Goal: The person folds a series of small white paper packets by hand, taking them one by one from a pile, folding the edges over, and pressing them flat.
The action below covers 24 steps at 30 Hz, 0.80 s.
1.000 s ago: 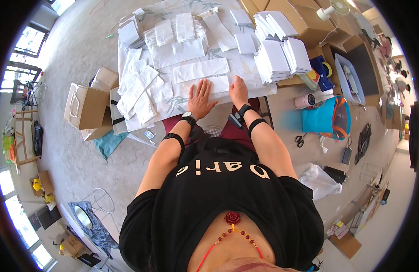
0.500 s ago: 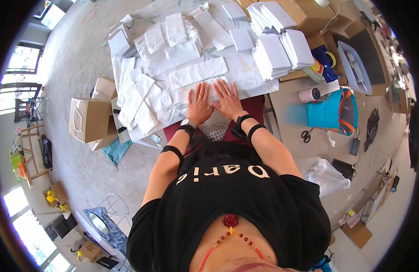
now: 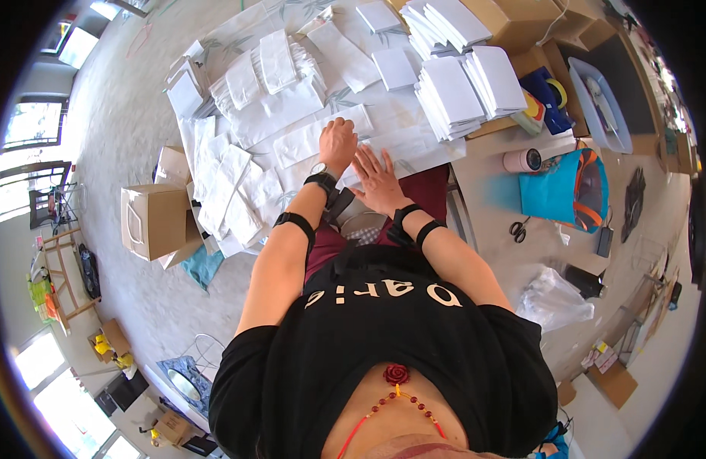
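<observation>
My left hand (image 3: 339, 145) is curled with its fingers bent in, at the right part of a long folded white strip (image 3: 303, 145). What its fingers hold, if anything, is hidden. Beside it, my right hand (image 3: 377, 180) lies flat with fingers spread, at the near edge of the table (image 3: 292, 183). A thin, pale sheet (image 3: 406, 145) stretches out past its fingertips. Farther away lies a layered pile of white folded pieces (image 3: 280, 96). More loose white pieces (image 3: 227, 176) overlap at the left.
Stacks of white folded sheets (image 3: 448, 96) stand at the right back, by cardboard boxes (image 3: 521, 27). A pink cylinder (image 3: 522, 161), a turquoise bag (image 3: 548, 187) and scissors (image 3: 519, 229) are at the right. A brown carton (image 3: 145, 222) stands left of the table.
Both hands lay flat side by side on the white material. My left hand has lifted and curled; my right hand has drawn back slightly toward me, fingers spread.
</observation>
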Motion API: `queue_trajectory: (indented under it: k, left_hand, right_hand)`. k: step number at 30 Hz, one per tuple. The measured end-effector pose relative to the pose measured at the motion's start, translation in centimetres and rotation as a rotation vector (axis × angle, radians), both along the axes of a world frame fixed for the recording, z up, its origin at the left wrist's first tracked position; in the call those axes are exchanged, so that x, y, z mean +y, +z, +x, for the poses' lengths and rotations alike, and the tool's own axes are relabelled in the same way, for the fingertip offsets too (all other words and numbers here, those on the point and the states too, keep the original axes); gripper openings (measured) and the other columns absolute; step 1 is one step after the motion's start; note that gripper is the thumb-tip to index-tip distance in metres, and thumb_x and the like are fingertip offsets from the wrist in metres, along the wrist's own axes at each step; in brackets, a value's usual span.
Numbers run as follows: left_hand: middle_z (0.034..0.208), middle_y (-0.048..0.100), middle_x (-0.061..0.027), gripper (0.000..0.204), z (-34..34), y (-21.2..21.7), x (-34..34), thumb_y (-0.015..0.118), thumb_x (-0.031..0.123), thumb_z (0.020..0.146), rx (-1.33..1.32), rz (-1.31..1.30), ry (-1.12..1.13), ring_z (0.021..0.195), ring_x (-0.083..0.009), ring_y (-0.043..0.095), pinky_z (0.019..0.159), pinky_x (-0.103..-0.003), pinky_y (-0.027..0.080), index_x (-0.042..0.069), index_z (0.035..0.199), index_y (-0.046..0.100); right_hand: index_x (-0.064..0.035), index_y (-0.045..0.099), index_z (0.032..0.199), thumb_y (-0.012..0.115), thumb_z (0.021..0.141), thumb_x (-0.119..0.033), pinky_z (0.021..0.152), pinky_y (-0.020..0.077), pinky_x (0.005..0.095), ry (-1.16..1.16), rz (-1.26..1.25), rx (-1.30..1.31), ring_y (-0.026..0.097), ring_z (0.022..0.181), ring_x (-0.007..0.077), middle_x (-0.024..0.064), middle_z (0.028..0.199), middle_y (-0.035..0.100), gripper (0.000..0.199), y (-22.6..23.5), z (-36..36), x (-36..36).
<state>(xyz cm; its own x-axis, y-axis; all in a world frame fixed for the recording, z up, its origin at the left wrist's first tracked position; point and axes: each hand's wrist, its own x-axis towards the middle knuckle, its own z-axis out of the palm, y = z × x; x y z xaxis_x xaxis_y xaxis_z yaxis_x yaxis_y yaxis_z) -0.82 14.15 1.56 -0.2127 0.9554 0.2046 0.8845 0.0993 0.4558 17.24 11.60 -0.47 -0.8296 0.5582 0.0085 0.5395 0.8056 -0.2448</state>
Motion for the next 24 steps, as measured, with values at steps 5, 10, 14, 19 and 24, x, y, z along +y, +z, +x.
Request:
queue_trajectory:
  k: [5,10,14,19,24]
  left_hand:
    - [0.09,0.066,-0.0124,0.009,0.1,-1.8,1.3,0.066,0.015,0.087,0.171,-0.016,-0.016,0.089,-0.0354,0.066,0.08,-0.048,0.055,0.006,0.086,0.066]
    - [0.087,0.067,-0.0112,0.01,-0.2,-2.1,1.6,0.066,0.017,0.086,0.099,-0.011,0.026,0.087,-0.0331,0.067,0.078,-0.046,0.055,0.008,0.085,0.067]
    - [0.087,0.069,-0.0106,0.013,-0.6,-1.9,1.8,0.069,0.019,0.082,-0.061,-0.031,0.08,0.083,-0.0322,0.069,0.076,-0.044,0.056,0.007,0.085,0.071]
    - [0.086,0.07,-0.0125,0.015,-1.3,-2.2,2.0,0.073,0.018,0.078,-0.226,-0.015,0.119,0.077,-0.0315,0.069,0.074,-0.04,0.057,0.005,0.084,0.075]
    - [0.087,0.07,-0.0157,0.014,-2.6,-2.8,2.0,0.073,0.016,0.078,-0.269,0.098,0.12,0.076,-0.03,0.069,0.074,-0.038,0.057,0.004,0.084,0.077]
  right_hand:
    - [-0.0088,0.035,0.16,0.054,0.099,-0.056,0.127,-0.0003,0.0585,0.009,-0.004,-0.072,0.009,0.16,0.0262,0.0088,0.171,0.022,0.08,0.3,0.1,0.1]
    - [-0.0093,0.03,0.162,0.055,0.097,-0.056,0.127,-0.0008,0.0583,0.019,-0.018,-0.091,0.009,0.16,0.0265,0.0082,0.171,0.021,0.084,0.6,0.2,0.3]
    - [-0.008,0.027,0.163,0.066,0.092,-0.049,0.127,0.0022,0.058,0.011,-0.061,0.069,0.01,0.16,0.0277,0.0098,0.171,0.02,0.09,0.3,0.4,0.3]
    - [-0.0087,0.023,0.164,0.061,0.095,-0.055,0.127,0.0023,0.0572,0.003,-0.054,0.074,0.011,0.16,0.0278,0.0095,0.172,0.019,0.091,0.3,0.2,0.1]
    - [-0.01,0.027,0.164,0.054,0.097,-0.061,0.127,0.001,0.0578,-0.001,-0.008,0.044,0.011,0.16,0.0265,0.0087,0.172,0.02,0.088,0.1,0.0,0.1]
